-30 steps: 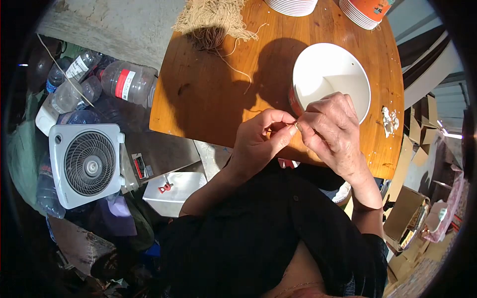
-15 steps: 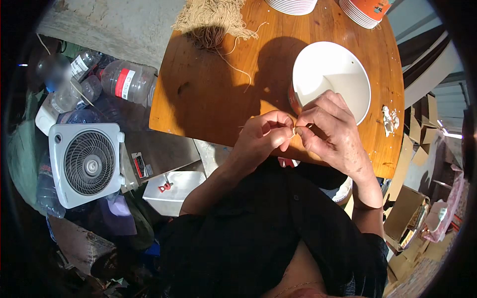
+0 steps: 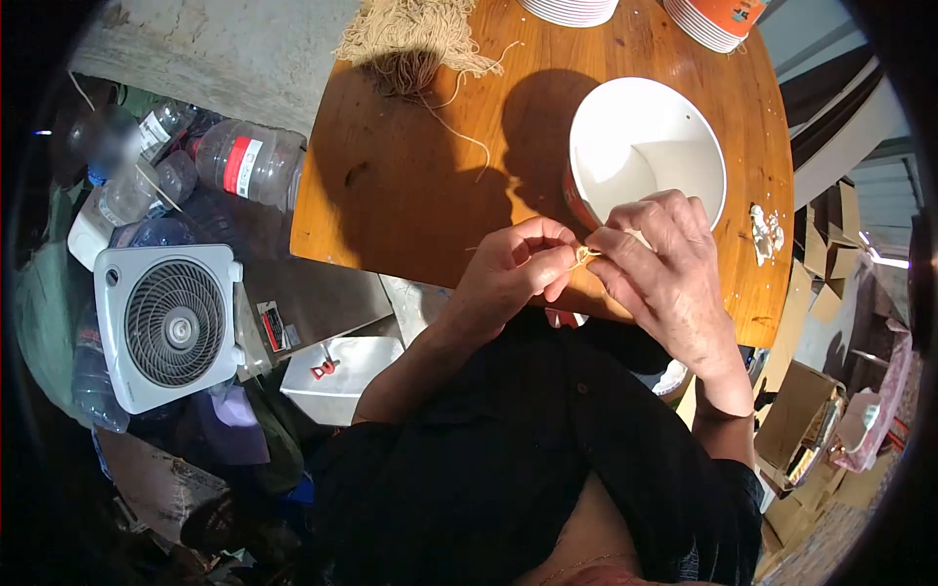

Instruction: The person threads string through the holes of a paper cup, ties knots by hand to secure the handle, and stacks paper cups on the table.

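Observation:
My left hand [image 3: 516,272] and my right hand [image 3: 664,269] meet over the table's near edge, fingertips pinched. Between them shows a small looped piece of pale string [image 3: 584,256], held by both; its ends are mostly hidden by fingers. Just beyond my right hand, a large white paper bucket [image 3: 611,137] lies tilted, its mouth facing me and a small hole near its rim. Farther off on the left lies a heap of tan string [image 3: 405,34], one loose strand trailing toward me.
Stacked white-rimmed paper buckets [image 3: 570,10] and an orange stack [image 3: 718,24] stand at the wooden table's [image 3: 420,215] far edge. White scraps [image 3: 765,234] lie on the right. A box fan [image 3: 174,327] and plastic bottles [image 3: 249,164] crowd the left; cardboard boxes [image 3: 796,425] are at right.
My right hand has shifted slightly down and right and turned, so the string loop between the fingertips shows more. The left hand stays nearly still. The whole view has shifted slightly.

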Demonstrator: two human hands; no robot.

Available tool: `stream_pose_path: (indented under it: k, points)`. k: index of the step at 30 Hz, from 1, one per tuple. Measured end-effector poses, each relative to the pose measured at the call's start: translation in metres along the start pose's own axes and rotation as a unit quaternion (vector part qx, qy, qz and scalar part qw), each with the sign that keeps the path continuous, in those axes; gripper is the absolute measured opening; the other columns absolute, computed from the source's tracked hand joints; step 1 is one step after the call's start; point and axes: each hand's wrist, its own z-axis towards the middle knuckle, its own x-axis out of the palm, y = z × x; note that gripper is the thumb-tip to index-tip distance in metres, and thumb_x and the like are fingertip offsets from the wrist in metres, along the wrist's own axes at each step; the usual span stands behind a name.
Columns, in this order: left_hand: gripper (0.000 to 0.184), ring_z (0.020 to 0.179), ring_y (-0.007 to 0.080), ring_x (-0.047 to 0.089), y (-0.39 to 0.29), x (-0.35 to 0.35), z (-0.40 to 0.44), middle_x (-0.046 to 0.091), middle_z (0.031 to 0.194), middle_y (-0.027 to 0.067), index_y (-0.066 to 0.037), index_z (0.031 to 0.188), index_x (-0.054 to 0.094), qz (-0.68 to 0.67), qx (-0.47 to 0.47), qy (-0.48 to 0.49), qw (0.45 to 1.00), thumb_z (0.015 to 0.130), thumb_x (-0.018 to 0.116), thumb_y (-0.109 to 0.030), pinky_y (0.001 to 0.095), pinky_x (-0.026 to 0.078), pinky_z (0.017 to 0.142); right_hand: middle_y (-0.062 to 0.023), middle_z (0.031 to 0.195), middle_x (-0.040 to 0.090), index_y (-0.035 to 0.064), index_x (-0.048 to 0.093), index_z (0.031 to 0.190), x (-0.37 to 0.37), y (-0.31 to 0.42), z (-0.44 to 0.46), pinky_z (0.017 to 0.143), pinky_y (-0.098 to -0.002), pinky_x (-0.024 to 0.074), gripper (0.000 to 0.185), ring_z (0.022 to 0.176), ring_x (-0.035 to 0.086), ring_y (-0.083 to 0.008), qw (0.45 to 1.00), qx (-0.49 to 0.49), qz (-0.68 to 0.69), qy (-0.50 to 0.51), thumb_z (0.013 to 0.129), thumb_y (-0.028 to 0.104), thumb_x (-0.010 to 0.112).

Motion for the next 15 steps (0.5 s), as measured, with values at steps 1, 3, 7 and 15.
stream_pose_path:
  k: [1,3,7,15]
  points:
    - [0.019,0.066,0.0083,0.049,0.001,0.000,0.000,0.055,0.076,-0.0006,0.000,0.106,0.062,0.000,0.000,0.000,1.000,0.097,0.063,-0.017,0.0260,0.037,0.063,-0.0036,0.104,0.063,0.0096,0.072,0.103,0.001,-0.001,0.000,0.081,-0.0398,0.0442,0.029,0.097,0.058,-0.0261,1.000,-0.014,-0.010,-0.008,0.076,0.014,0.082]
    - [0.020,0.065,0.0078,0.048,0.002,0.001,0.000,0.055,0.076,-0.0009,0.000,0.107,0.062,-0.004,-0.005,-0.003,1.000,0.097,0.063,-0.017,0.0252,0.036,0.062,-0.0033,0.101,0.063,0.0094,0.072,0.101,0.002,-0.001,0.000,0.079,-0.0392,0.0458,0.026,0.094,0.059,-0.0254,0.999,-0.029,-0.019,-0.017,0.076,0.012,0.081]
    - [0.018,0.066,0.0071,0.048,0.002,-0.003,-0.001,0.054,0.076,-0.0015,0.000,0.108,0.063,0.005,-0.004,0.003,1.000,0.098,0.063,-0.016,0.0246,0.036,0.062,-0.0062,0.093,0.066,0.0058,0.072,0.100,0.002,0.003,0.000,0.073,-0.0386,0.0534,0.020,0.085,0.065,-0.0266,0.995,0.019,0.085,-0.044,0.081,0.006,0.079]
    - [0.018,0.085,0.0063,0.055,-0.006,0.005,-0.002,0.063,0.095,-0.0001,-0.003,0.112,0.065,0.021,-0.010,-0.005,1.000,0.099,0.064,-0.015,0.0230,0.044,0.074,-0.0125,0.095,0.068,0.0025,0.068,0.104,0.006,0.001,-0.004,0.073,-0.0411,0.0570,0.016,0.085,0.070,-0.0335,0.981,0.061,0.182,-0.025,0.090,-0.001,0.071]
